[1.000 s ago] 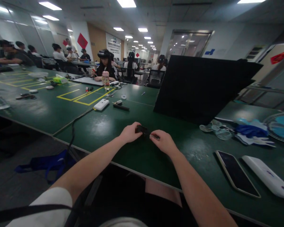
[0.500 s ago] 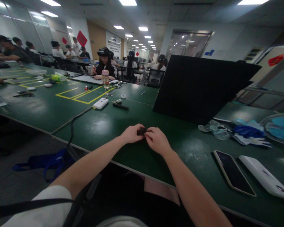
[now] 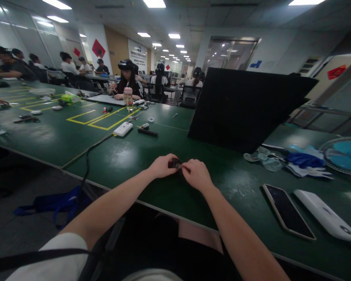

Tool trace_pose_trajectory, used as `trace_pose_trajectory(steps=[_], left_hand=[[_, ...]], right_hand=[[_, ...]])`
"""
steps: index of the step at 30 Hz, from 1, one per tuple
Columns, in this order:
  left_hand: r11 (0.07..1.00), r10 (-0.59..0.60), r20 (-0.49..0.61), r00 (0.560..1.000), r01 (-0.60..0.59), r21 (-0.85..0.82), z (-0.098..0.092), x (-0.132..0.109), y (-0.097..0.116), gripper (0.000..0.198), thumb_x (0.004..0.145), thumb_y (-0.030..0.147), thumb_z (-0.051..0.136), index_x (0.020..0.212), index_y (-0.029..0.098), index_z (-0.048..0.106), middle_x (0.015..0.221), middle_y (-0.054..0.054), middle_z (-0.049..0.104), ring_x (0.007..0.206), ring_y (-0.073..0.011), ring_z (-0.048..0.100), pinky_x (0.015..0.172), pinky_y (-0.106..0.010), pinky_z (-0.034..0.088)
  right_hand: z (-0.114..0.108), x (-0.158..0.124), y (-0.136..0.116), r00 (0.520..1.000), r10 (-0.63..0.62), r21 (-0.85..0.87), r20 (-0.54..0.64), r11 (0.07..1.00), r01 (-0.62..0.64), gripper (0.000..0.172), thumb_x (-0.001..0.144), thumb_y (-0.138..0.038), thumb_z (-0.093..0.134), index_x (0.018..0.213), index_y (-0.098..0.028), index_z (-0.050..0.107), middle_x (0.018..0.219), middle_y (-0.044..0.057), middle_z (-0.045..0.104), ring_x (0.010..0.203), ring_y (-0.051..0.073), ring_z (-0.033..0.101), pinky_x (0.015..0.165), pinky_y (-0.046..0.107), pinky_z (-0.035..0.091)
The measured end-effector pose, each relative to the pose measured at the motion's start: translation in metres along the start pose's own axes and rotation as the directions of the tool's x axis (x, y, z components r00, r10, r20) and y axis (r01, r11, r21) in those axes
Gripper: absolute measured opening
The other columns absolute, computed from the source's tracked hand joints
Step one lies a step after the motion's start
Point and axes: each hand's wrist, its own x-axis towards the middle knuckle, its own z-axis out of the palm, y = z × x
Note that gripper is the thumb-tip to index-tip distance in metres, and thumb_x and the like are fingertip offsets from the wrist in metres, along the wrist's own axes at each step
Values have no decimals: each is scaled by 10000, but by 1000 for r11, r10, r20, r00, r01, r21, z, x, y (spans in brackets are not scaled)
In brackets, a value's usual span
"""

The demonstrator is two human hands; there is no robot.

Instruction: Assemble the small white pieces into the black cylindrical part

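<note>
Both hands meet knuckles-up over the green table (image 3: 128,156), left hand (image 3: 160,166) and right hand (image 3: 197,175) fingers pinched shut on a small black part (image 3: 174,164).

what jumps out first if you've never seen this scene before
At the centre, the left hand and right hand meet over a small dark part, pinched between them just above the green table. Behind them a big black panel stands tilted. To the right lie a dark phone and a white device, side by side.
</note>
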Motion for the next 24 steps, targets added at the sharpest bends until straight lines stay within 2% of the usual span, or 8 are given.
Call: trace_pose_trajectory(steps=[2, 5, 8, 12, 15, 17, 21, 24], left_hand=[[1000, -20, -1, 1000, 20, -9, 0, 0, 0, 484, 808, 399, 714, 1250, 260, 575, 1101, -31, 758, 1029, -225, 720, 946, -372, 552], [998, -56, -9, 998, 56, 3, -1, 0, 1, 480, 813, 403, 719, 1250, 263, 579, 1123, -45, 748, 1039, -230, 715, 924, -361, 553], [996, -85, -58, 995, 87, 34, 0, 1, -1, 465, 819, 407, 711, 1242, 261, 580, 1101, -49, 741, 1012, -227, 712, 873, -344, 553], [988, -111, -113, 987, 122, 93, -1, 1, -3, 475, 817, 419, 703, 1245, 254, 577, 1062, -51, 738, 966, -226, 705, 812, -333, 544], [984, -126, -123, 984, 140, 112, -2, 2, -3, 472, 819, 425, 698, 1240, 251, 579, 1054, -49, 740, 960, -228, 702, 797, -329, 539], [984, -129, -115, 985, 141, 105, -3, 2, -1, 467, 826, 422, 693, 1244, 252, 575, 1058, -45, 743, 952, -222, 704, 792, -325, 539], [988, -124, -91, 988, 132, 78, -3, 2, 2, 459, 843, 412, 679, 1257, 251, 562, 1074, -42, 745, 943, -212, 711, 782, -319, 546], [994, -87, -67, 994, 91, 58, -2, 0, 3, 459, 829, 412, 695, 1240, 253, 569, 1057, -35, 747, 946, -210, 714, 808, -326, 554]], right_hand=[[-7, -1, 11, 992, 97, 25, -80, 995, -95, 248, 961, -330, 510, 988, -223, 731, 932, 69, 703, 858, 219, 626, 763, 372, 485], [-23, -2, 33, 915, 357, 48, -187, 934, -354, 317, 952, -419, 494, 995, -209, 727, 977, 92, 702, 854, 226, 634, 713, 357, 490], [-38, -3, 54, 857, 514, 32, 31, 857, -515, 464, 897, -618, 523, 1003, -220, 738, 980, 96, 710, 818, 242, 648, 642, 357, 490], [-45, -11, 71, 842, 464, -50, 274, 881, -470, 584, 761, -688, 663, 1134, -244, 737, 1045, 97, 724, 892, 272, 675, 671, 365, 505], [-41, -18, 81, 828, 391, -75, 402, 915, -396, 552, 679, -469, 801, 1186, -263, 731, 1168, 86, 713, 991, 284, 676, 753, 371, 519], [-37, -20, 85, 833, 358, -81, 423, 930, -359, 411, 711, -328, 768, 1118, -268, 759, 1162, 73, 718, 1006, 276, 675, 796, 377, 517], [-28, -15, 74, 898, 347, -40, 270, 936, -350, 229, 815, -340, 684, 1012, -255, 766, 1035, 77, 734, 891, 261, 681, 742, 386, 519], [-18, -7, 55, 948, 311, 185, 62, 930, -317, 282, 871, -467, 646, 1047, -262, 726, 1039, 62, 736, 850, 235, 677, 755, 387, 532]])
